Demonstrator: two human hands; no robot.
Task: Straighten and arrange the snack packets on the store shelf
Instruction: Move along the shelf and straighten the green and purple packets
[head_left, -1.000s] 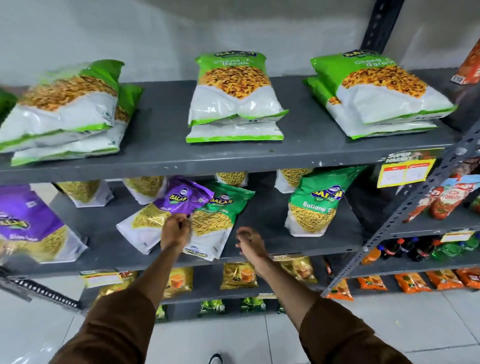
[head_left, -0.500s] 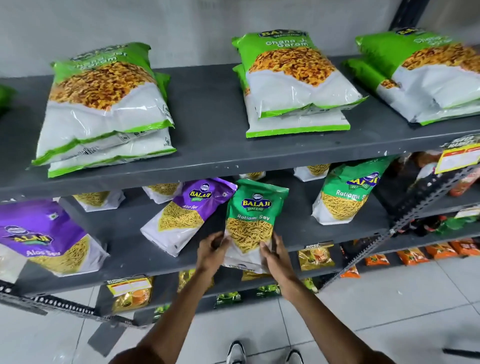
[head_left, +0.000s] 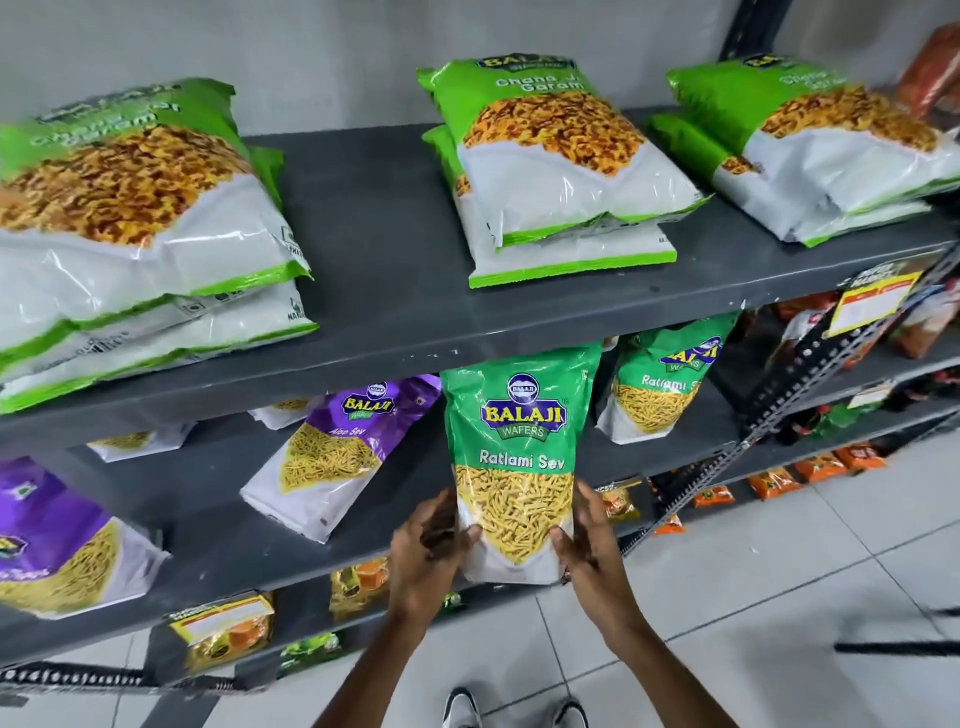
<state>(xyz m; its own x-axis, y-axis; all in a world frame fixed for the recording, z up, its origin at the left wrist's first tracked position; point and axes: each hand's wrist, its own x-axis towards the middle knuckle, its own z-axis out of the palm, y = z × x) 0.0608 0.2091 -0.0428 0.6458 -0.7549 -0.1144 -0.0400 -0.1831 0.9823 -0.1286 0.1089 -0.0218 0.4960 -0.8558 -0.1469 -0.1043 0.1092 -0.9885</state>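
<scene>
My left hand (head_left: 431, 545) and right hand (head_left: 589, 540) clamped on lower sides of green Ratlami Sev packet (head_left: 514, 467), centre frame, upright at front lip of middle shelf (head_left: 249, 566). Two-sided hold keeps face forward, base level. Purple Aloo Sev packet (head_left: 332, 457) lies tilted just left; second green packet (head_left: 660, 384) leans right. Bare shelf behind and between them: room to set mine back. Top shelf edge (head_left: 363, 358) touches or overlaps packet top in view, so little headroom.

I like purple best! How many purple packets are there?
2. One purple packet lies mid-shelf, left of the hands; another lies at the far left edge. More may be hidden.
</scene>
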